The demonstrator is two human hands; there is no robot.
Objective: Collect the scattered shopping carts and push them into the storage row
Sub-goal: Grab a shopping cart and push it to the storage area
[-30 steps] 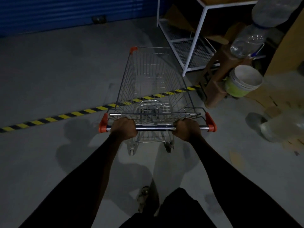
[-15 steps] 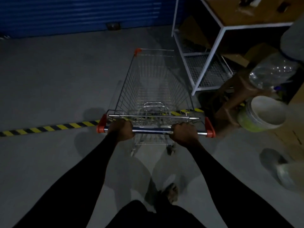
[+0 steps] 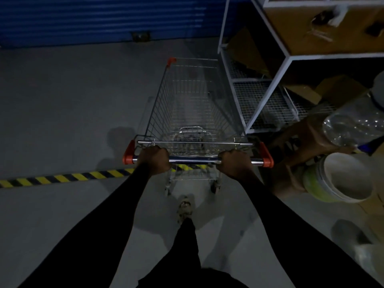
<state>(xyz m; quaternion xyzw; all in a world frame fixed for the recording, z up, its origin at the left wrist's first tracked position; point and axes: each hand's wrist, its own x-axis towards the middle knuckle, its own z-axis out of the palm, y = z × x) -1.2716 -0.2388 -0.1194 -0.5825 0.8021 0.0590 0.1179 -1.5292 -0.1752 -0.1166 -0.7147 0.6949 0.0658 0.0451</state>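
A wire shopping cart (image 3: pixel 193 104) with orange corner caps stands straight ahead of me on the grey floor, its basket empty. My left hand (image 3: pixel 154 161) grips the chrome handle bar (image 3: pixel 193 161) near its left end. My right hand (image 3: pixel 234 163) grips the same bar towards the right end. Both arms wear black sleeves. The cart's rear wheels sit over the yellow-and-black floor stripe (image 3: pixel 62 178). No other cart or storage row is in view.
A white metal rack (image 3: pixel 270 84) with mesh shelves stands close along the cart's right side. A white bucket (image 3: pixel 340 179), a clear plastic jug (image 3: pixel 353 125) and cardboard crowd the right. A blue roller shutter (image 3: pixel 104 17) closes the far end. Bare floor lies left.
The cart has rolled forward over the yellow-and-black stripe, towards the blue shutter and alongside the white rack. Both hands have kept their hold on the handle bar.
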